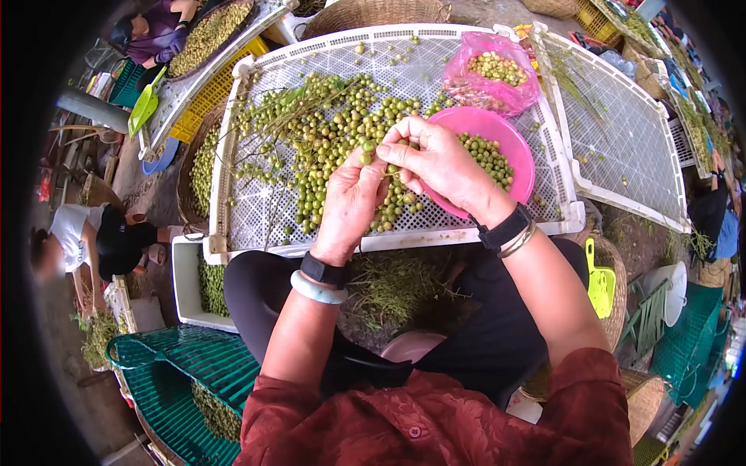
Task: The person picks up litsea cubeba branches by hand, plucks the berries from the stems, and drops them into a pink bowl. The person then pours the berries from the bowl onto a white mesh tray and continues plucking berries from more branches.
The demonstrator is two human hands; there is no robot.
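Green fruit (367, 146) right at the left hand's (350, 198) pinching fingertips! The right hand's (439, 159) thumb and finger close in alongside, their grip hidden. Looks like mid-picking; parting it calls for 1 gentle twist. Pink bowl (522, 159) beside the right fingers.

single head-worn view, looking forward and steeply down from above the lap, close over the forearms, wide and round-edged

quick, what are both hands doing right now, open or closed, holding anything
Left hand: closed, apparently holding small green fruit at the fingertips.
Right hand: closed, thumb and finger pinched; can't tell what's between them.
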